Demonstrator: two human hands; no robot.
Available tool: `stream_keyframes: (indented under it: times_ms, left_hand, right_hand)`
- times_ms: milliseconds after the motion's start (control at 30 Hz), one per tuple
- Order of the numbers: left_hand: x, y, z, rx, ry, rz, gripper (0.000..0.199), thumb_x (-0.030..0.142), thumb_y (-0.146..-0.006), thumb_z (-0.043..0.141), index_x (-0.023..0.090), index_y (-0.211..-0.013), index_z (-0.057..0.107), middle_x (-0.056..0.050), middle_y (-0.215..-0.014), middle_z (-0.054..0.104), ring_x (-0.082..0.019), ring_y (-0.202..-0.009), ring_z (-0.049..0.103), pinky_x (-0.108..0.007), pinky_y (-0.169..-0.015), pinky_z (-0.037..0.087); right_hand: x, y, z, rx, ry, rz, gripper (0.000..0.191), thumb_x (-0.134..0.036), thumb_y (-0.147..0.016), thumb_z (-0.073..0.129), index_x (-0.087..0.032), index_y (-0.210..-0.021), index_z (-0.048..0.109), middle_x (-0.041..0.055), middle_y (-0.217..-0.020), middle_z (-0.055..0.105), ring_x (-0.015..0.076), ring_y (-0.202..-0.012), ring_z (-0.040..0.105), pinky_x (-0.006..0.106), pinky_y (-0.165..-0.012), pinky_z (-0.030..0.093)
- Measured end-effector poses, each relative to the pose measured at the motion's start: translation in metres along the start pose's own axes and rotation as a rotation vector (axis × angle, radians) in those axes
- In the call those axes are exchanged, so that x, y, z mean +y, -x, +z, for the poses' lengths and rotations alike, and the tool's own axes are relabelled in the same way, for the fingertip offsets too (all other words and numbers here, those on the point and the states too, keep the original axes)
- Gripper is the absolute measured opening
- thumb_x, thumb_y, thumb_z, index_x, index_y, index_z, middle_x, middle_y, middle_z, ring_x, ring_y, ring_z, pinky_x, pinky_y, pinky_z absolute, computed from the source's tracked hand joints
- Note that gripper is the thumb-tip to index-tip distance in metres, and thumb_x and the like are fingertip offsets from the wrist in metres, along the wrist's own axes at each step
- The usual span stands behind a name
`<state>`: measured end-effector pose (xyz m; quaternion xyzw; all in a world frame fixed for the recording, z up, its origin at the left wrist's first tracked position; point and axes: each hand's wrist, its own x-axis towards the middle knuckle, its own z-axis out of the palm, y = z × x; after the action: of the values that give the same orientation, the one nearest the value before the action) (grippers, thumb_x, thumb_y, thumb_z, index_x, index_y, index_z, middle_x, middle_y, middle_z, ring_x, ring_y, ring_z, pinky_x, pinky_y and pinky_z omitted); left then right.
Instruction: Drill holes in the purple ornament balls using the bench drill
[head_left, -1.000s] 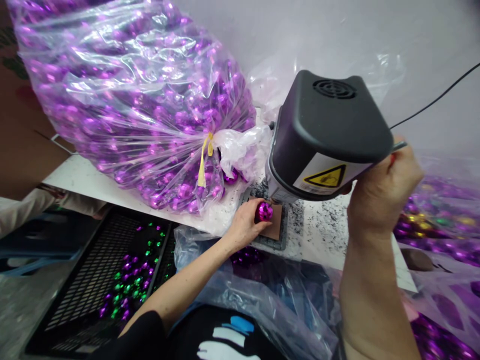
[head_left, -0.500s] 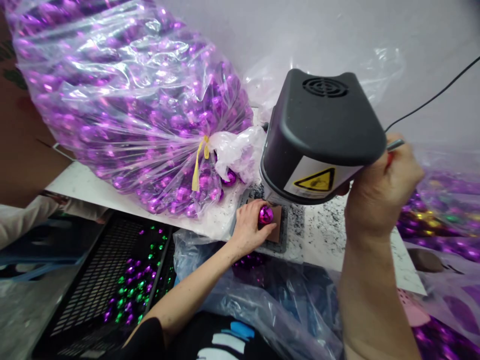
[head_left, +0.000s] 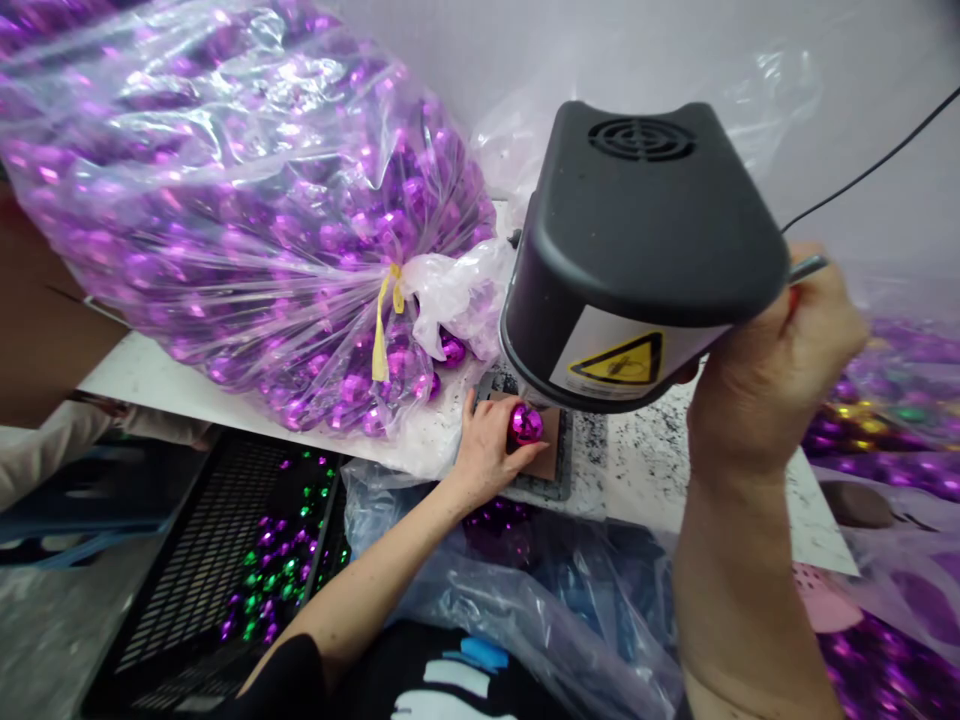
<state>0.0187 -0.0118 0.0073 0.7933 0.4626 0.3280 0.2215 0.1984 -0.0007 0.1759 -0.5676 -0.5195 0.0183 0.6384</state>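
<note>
My left hand (head_left: 489, 440) holds a shiny purple disco-style ball (head_left: 526, 424) between thumb and fingers. The ball sits over a brown square pad (head_left: 546, 455) on a grey base plate (head_left: 566, 470). Above and behind it stands a black machine housing (head_left: 645, 230) with a round vent on top and a yellow warning label. At the housing's right side my right hand (head_left: 780, 350) is closed round a handle; only a short metal rod (head_left: 810, 267) shows past the fingers. The grip's inner side is hidden behind the housing.
A tied clear bag (head_left: 247, 220) of purple balls fills the back left of the white table (head_left: 652, 460). Below left is a black crate (head_left: 180, 560) with small green and purple balls. Clear plastic (head_left: 525, 610) covers my lap. More bagged balls (head_left: 885, 420) lie right.
The view has shifted slightly, so the machine looms larger. My left fingers have shifted on the ball, leaving more of it showing. My right hand keeps its grip beside the housing.
</note>
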Motion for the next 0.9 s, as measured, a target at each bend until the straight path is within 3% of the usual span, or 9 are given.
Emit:
stream_keyframes:
  times_ms: [200, 300, 400, 533, 667, 800, 900]
  left_hand:
    - [-0.008, -0.007, -0.003, 0.074, 0.005, -0.032, 0.050, 0.042, -0.080, 0.084, 0.020, -0.119, 0.063, -0.010, -0.120, 0.069, -0.029, -0.115, 0.060, -0.046, -0.105, 0.043]
    - [-0.009, -0.008, -0.003, 0.032, 0.012, 0.021, 0.053, 0.043, -0.076, 0.087, 0.020, -0.117, 0.063, -0.008, -0.114, 0.070, -0.029, -0.112, 0.061, -0.047, -0.107, 0.041]
    - [-0.007, -0.006, 0.000, -0.017, 0.077, 0.022, 0.049, 0.043, -0.079, 0.085, 0.019, -0.115, 0.062, -0.008, -0.111, 0.070, -0.026, -0.105, 0.063, -0.042, -0.098, 0.048]
    - [-0.009, -0.002, -0.001, 0.026, 0.187, -0.065, 0.047, 0.042, -0.085, 0.079, 0.021, -0.123, 0.059, -0.008, -0.116, 0.068, -0.025, -0.107, 0.064, -0.039, -0.095, 0.050]
    - [-0.020, -0.002, -0.017, 0.122, 0.227, -0.187, 0.044, 0.046, -0.087, 0.075, 0.021, -0.121, 0.063, -0.008, -0.119, 0.068, -0.026, -0.113, 0.062, -0.040, -0.101, 0.048]
    - [-0.026, -0.005, -0.031, 0.078, 0.336, -0.334, 0.037, 0.050, -0.095, 0.062, 0.022, -0.118, 0.066, -0.005, -0.109, 0.071, -0.020, -0.099, 0.065, -0.034, -0.092, 0.049]
    - [-0.023, -0.007, -0.030, 0.054, 0.325, -0.337, 0.035, 0.050, -0.096, 0.060, 0.022, -0.116, 0.068, -0.004, -0.101, 0.072, -0.020, -0.093, 0.064, -0.035, -0.091, 0.049]
  right_hand:
    - [0.002, 0.000, 0.001, -0.011, -0.023, -0.019, 0.057, -0.071, -0.091, 0.046, -0.015, -0.079, 0.048, -0.0050, -0.062, 0.034, 0.0033, -0.058, 0.038, 0.021, -0.059, 0.037]
    - [0.001, 0.000, 0.002, -0.012, -0.021, -0.007, 0.058, -0.072, -0.091, 0.045, -0.015, -0.078, 0.047, -0.0046, -0.063, 0.033, 0.0042, -0.062, 0.042, 0.022, -0.063, 0.041]
    - [0.000, 0.000, 0.002, -0.008, -0.008, 0.000, 0.059, -0.073, -0.091, 0.044, -0.015, -0.078, 0.046, -0.0039, -0.064, 0.033, 0.0056, -0.066, 0.047, 0.021, -0.062, 0.041]
    - [-0.001, 0.000, 0.001, -0.028, -0.022, 0.004, 0.058, -0.072, -0.091, 0.045, -0.015, -0.079, 0.047, -0.0033, -0.065, 0.034, 0.0059, -0.068, 0.048, 0.018, -0.058, 0.038]
    - [-0.001, -0.001, 0.000, -0.056, -0.037, 0.002, 0.057, -0.070, -0.091, 0.045, -0.015, -0.078, 0.046, -0.0032, -0.066, 0.034, 0.0055, -0.069, 0.049, 0.017, -0.058, 0.037]
    - [0.000, -0.001, 0.001, -0.047, -0.036, -0.003, 0.056, -0.070, -0.092, 0.044, -0.015, -0.079, 0.045, -0.0032, -0.067, 0.033, 0.0055, -0.069, 0.048, 0.018, -0.059, 0.036]
    - [-0.001, 0.000, 0.001, -0.029, -0.020, -0.010, 0.056, -0.070, -0.092, 0.044, -0.015, -0.080, 0.047, -0.0030, -0.067, 0.034, 0.0055, -0.069, 0.047, 0.018, -0.060, 0.036]
